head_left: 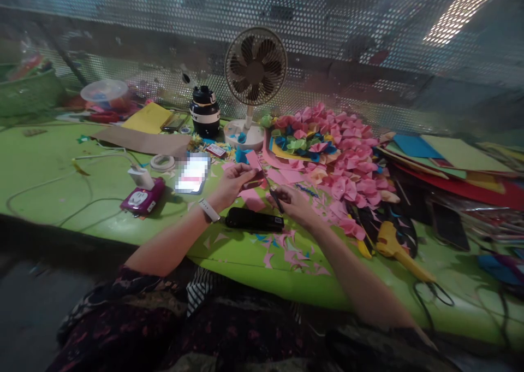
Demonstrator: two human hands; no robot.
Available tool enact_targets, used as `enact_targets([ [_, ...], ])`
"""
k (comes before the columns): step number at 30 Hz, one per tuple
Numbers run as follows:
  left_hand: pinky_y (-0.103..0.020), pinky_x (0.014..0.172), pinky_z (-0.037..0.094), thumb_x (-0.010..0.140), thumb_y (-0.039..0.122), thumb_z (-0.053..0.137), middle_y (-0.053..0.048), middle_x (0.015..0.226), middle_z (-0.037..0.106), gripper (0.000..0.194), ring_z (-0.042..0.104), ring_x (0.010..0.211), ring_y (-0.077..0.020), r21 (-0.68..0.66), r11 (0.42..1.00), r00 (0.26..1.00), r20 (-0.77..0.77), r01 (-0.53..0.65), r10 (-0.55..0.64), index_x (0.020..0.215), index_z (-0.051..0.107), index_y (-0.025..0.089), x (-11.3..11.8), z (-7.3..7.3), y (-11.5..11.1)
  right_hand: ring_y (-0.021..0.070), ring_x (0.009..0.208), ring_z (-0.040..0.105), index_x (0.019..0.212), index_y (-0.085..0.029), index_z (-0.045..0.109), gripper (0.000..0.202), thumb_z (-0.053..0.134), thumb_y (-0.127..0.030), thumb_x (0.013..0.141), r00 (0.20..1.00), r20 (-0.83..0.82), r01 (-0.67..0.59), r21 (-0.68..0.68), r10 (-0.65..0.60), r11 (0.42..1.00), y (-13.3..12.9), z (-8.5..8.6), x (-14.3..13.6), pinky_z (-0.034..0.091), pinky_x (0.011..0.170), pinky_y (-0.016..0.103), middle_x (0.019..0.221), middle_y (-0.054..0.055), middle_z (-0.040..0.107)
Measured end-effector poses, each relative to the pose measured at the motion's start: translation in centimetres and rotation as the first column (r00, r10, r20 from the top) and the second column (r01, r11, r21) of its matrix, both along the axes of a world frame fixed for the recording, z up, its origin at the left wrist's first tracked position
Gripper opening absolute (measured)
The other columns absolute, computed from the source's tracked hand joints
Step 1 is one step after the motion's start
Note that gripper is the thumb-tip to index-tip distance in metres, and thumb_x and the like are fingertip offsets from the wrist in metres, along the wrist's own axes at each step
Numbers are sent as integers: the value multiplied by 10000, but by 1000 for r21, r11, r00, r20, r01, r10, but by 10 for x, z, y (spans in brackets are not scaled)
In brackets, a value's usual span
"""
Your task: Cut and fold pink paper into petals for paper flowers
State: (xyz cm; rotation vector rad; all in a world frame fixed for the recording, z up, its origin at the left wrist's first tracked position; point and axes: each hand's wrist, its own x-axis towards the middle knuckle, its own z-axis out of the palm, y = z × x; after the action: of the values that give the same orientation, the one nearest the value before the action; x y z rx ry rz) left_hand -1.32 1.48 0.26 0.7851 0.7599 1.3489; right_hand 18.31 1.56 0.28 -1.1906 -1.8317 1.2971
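Note:
My left hand [236, 184] is closed on a piece of pink paper [254, 161] above the middle of the green table. To its right, my right hand [291, 201] holds small dark scissors [275, 197], whose blades point up and left toward the paper. More pink paper [252, 199] lies beneath and between the hands. A black stapler-like object [254, 219] rests on the table just below them. Pink scraps [292, 254] are scattered nearer the table's front edge.
A fan [256, 69] and black bottle [205, 112] stand behind. Pink paper flowers [347, 153] are heaped right of centre. A yellow glue gun [403, 252] lies at right, a lit phone [193, 173] and purple power adapter [143, 197] at left.

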Motion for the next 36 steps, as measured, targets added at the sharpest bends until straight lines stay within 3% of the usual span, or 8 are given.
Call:
enact_targets([
  [8, -380, 891, 574, 727, 214, 840, -40, 844, 744, 236, 736, 835, -174, 16, 1000, 1000, 7, 1, -1, 772, 623, 132, 1, -2, 1, 111, 597, 447, 738, -205, 550, 501, 786, -631, 624, 1000, -24, -8, -24, 8, 1000, 2, -6, 2, 317, 541, 262, 667, -37, 519],
  [20, -359, 890, 571, 735, 169, 822, -35, 822, 742, 205, 740, 862, -178, -8, 1000, 1000, 27, 3, -2, 758, 621, 138, -1, 1, 2, 114, 557, 438, 686, -224, 541, 551, 775, -710, 575, 1000, -2, 18, 0, -18, 1000, 0, 0, -2, 327, 513, 267, 617, -29, 536],
  [31, -384, 895, 582, 661, 229, 882, -31, 820, 746, 288, 740, 866, -187, 8, 1000, 998, 57, 13, -14, 733, 618, 139, -1, -3, 4, 130, 555, 506, 639, -227, 509, 573, 778, -727, 564, 999, 7, 44, 15, -44, 999, -1, 1, -2, 386, 518, 274, 588, -24, 537],
  [36, -361, 843, 592, 690, 287, 867, -28, 807, 724, 285, 733, 824, -181, -13, 999, 999, 10, -50, 50, 770, 635, 142, -3, -1, 5, 123, 532, 486, 623, -225, 496, 589, 778, -738, 553, 997, 38, 60, 27, -61, 998, 1, -1, -2, 357, 492, 263, 561, -26, 541],
])
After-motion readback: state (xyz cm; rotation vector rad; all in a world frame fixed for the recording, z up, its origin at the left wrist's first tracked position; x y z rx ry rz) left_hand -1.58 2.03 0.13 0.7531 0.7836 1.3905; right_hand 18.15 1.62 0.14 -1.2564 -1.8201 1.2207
